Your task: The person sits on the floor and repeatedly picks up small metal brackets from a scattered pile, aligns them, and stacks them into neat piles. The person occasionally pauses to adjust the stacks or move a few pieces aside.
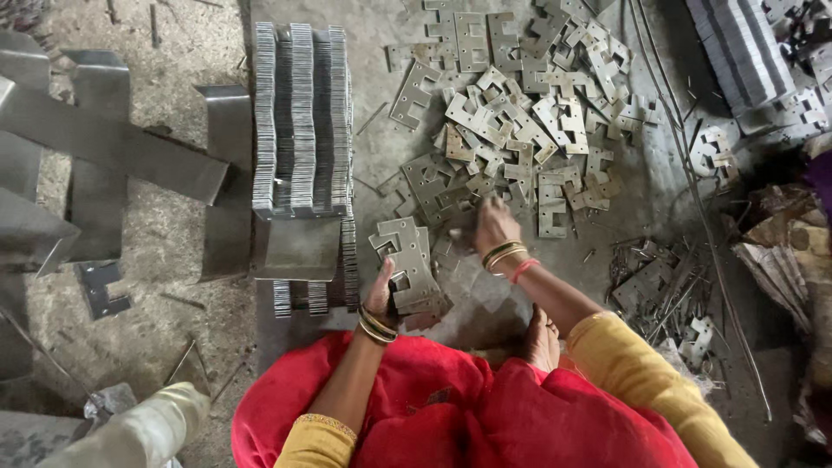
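Note:
My left hand (382, 295) grips a small stack of flat stamped metal plates (407, 264), held upright on edge against the concrete floor. My right hand (492, 227) reaches forward with fingers down on the near edge of a loose heap of the same notched metal plates (511, 121); it blurs slightly and I cannot see whether it has hold of a plate. Both wrists wear bangles. Red cloth covers my lap and a foot (542, 340) shows beneath the right forearm.
A tall neat row of stacked plates (302, 121) stands left of my hands, a flat sheet (299, 247) lying over its near end. Bent metal strips (104, 143) lie at far left. Another stacked row (741, 48) sits top right. Scrap offcuts (659, 290) and wires lie right.

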